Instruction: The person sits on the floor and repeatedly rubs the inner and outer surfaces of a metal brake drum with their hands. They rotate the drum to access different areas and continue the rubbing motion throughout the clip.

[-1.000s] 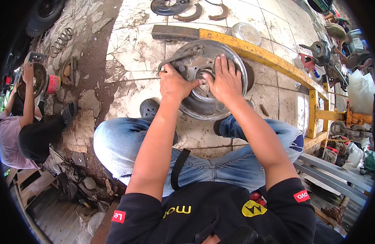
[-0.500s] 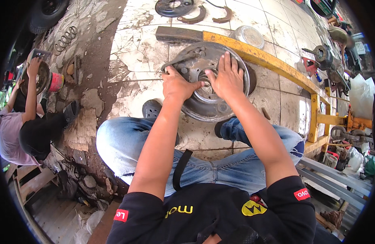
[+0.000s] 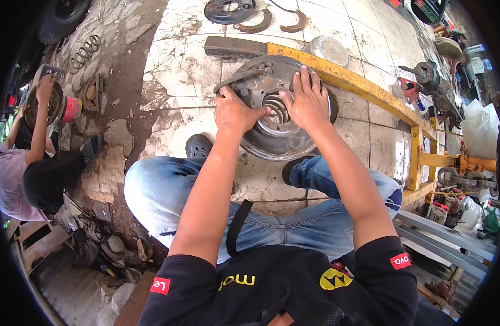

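On the cream tiled floor (image 3: 179,70), right of its broken left edge, lies a round, dark-grey metal plate (image 3: 271,138). Left hand (image 3: 233,112) at the plate's left side: thumb extended; hidden fingers' grip cannot be told. Right hand (image 3: 308,106) flat opposite: fingers slightly spread. Beyond: yellow metal beam (image 3: 342,81), then two curved brown metal shoes (image 3: 255,23).

The plate (image 3: 269,87) is grey, beam (image 3: 358,84) yellow, distant container (image 3: 72,110) apparently pink

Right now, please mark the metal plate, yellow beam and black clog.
Metal plate (image 3: 271,143), head view: face below the central hole.
Yellow beam (image 3: 350,81), head view: along its upper side.
Black clog (image 3: 198,146), head view: toe.
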The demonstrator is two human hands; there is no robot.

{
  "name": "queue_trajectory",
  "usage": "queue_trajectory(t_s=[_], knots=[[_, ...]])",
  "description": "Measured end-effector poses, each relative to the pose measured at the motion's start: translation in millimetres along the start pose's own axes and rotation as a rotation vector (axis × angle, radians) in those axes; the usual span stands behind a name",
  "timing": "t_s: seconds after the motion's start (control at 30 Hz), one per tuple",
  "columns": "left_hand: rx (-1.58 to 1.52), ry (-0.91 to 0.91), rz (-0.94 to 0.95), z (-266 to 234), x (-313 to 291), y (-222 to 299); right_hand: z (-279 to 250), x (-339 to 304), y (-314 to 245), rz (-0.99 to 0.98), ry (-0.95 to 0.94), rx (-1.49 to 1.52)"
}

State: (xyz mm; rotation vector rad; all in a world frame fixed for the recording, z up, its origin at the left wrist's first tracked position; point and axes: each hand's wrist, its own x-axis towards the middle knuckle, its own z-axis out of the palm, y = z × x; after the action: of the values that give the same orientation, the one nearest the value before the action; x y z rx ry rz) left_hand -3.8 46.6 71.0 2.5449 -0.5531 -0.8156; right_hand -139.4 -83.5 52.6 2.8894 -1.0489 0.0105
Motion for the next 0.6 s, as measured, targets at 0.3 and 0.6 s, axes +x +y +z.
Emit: queue_trajectory(t_s=[0.3, 0.6], knots=[[-0.880, -0.065, 0.140, 7.3, 37.0, -33.4, 3.5, -5.8, -0.7, 0.006, 0.088, 0.074], [-0.929, -0.228, 0.036, -4.0, 34.3, -27.5, 10.4, -34.7, -12.0, 0.012, 0.070, 0.197]])
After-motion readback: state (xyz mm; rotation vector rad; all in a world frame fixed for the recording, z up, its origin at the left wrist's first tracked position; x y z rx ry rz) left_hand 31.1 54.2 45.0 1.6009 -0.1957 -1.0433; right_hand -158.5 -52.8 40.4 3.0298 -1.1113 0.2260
